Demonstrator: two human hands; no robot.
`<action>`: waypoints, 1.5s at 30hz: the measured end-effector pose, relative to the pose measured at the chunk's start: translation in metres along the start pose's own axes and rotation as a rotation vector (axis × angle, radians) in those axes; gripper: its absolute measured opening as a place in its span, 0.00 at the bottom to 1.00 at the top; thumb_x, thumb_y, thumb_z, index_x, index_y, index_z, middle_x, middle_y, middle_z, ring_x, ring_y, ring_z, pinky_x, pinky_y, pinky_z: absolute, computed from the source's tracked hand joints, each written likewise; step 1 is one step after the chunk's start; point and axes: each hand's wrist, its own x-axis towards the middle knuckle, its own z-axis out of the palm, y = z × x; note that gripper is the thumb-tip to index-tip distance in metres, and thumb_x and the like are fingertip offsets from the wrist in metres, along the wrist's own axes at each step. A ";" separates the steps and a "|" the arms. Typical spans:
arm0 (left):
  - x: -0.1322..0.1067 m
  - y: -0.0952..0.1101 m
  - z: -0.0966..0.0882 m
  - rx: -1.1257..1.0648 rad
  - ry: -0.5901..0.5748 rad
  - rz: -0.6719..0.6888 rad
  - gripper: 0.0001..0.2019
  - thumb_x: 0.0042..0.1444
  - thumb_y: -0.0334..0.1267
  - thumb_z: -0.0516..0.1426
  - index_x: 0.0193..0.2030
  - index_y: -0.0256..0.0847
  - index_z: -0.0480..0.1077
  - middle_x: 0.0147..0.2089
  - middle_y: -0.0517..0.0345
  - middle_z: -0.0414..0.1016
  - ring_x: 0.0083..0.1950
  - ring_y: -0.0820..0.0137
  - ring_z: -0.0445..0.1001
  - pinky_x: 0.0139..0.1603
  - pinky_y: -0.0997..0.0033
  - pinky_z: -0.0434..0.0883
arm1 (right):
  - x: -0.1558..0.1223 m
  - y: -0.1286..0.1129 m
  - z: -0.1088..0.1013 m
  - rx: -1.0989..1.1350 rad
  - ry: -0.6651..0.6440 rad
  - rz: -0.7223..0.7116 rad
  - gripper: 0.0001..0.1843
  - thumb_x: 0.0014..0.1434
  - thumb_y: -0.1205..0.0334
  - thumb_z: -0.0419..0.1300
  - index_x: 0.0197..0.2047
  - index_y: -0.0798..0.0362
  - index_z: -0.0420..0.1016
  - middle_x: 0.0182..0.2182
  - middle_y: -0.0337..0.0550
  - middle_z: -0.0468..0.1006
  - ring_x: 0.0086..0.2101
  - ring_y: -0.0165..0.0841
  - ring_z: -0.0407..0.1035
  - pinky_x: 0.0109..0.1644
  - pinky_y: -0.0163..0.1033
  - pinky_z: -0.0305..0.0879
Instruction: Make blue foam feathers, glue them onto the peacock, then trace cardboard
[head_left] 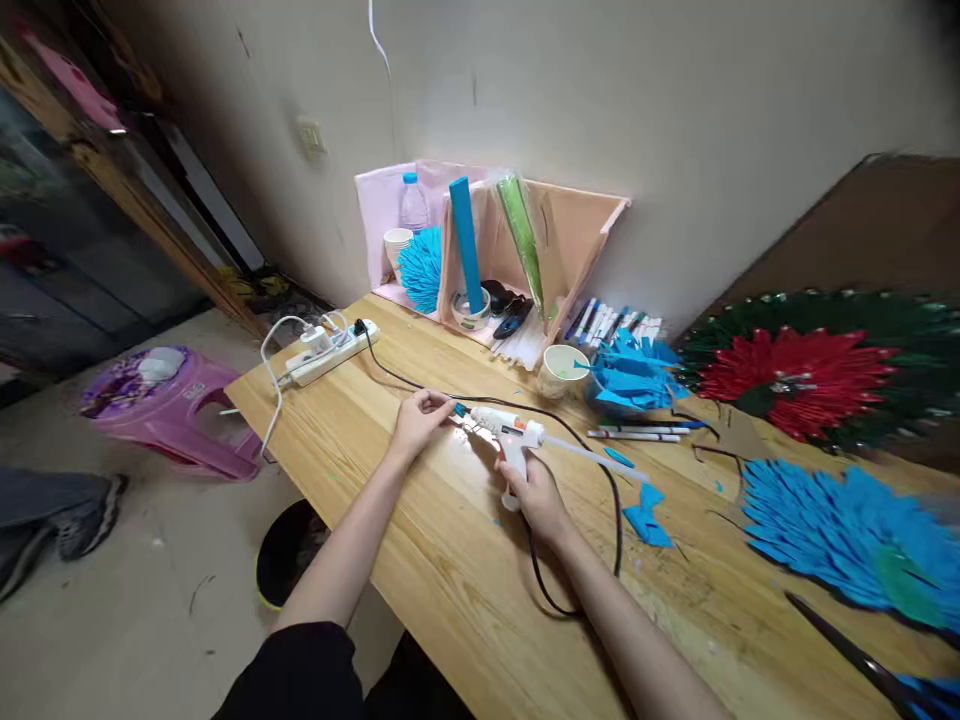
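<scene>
My right hand [541, 494] is wrapped round the handle of a white hot glue gun [491, 422], whose nozzle points left. A long clear glue stick [592, 455] sticks out of its back end. In front of the nozzle, my left hand [421, 424] pinches a small blue piece [460, 409], its tip near or against the nozzle; I cannot tell whether they touch. The black cord [617, 520] of the gun loops over the wooden table. Cut blue scraps [649, 520] lie to the right of my right hand.
A power strip [330, 354] stands at the table's far left. Behind are pink bins [577, 230], a paper cup [561, 372], markers [641, 434] and a pile of blue strips [634, 370]. Blue petal work [825, 530], a red-and-green flower piece [802, 375] and scissors [847, 645] lie right.
</scene>
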 end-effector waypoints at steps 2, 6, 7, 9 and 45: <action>0.000 0.001 0.000 0.001 0.003 0.000 0.14 0.36 0.43 0.66 0.26 0.34 0.71 0.24 0.57 0.75 0.27 0.72 0.74 0.29 0.74 0.72 | 0.000 0.000 0.000 -0.013 0.009 -0.019 0.15 0.57 0.53 0.50 0.39 0.56 0.68 0.36 0.43 0.74 0.36 0.36 0.66 0.42 0.38 0.60; -0.001 0.004 -0.001 -0.001 0.008 0.003 0.15 0.36 0.43 0.66 0.26 0.34 0.71 0.24 0.57 0.75 0.27 0.71 0.74 0.29 0.73 0.72 | 0.000 0.001 -0.001 -0.053 0.026 -0.043 0.14 0.56 0.53 0.51 0.36 0.56 0.69 0.31 0.42 0.73 0.33 0.35 0.66 0.39 0.38 0.61; -0.001 0.004 -0.001 -0.003 0.009 0.004 0.15 0.36 0.43 0.66 0.26 0.34 0.71 0.25 0.56 0.75 0.27 0.71 0.74 0.30 0.73 0.72 | 0.000 0.001 -0.001 -0.063 0.028 -0.049 0.14 0.56 0.53 0.51 0.35 0.56 0.69 0.31 0.42 0.73 0.32 0.35 0.66 0.39 0.38 0.61; -0.001 0.005 -0.001 -0.006 0.012 0.007 0.15 0.36 0.44 0.66 0.26 0.34 0.71 0.25 0.56 0.75 0.28 0.71 0.74 0.30 0.73 0.72 | 0.000 0.001 -0.001 -0.075 0.031 -0.068 0.14 0.56 0.54 0.51 0.35 0.56 0.69 0.30 0.42 0.73 0.32 0.35 0.66 0.39 0.38 0.62; -0.066 0.006 0.030 -0.207 0.063 -0.235 0.17 0.38 0.43 0.67 0.31 0.33 0.72 0.27 0.55 0.76 0.28 0.73 0.75 0.33 0.74 0.74 | 0.009 -0.009 -0.025 -0.430 0.230 -0.315 0.18 0.58 0.63 0.53 0.52 0.53 0.64 0.42 0.50 0.70 0.43 0.39 0.65 0.48 0.47 0.64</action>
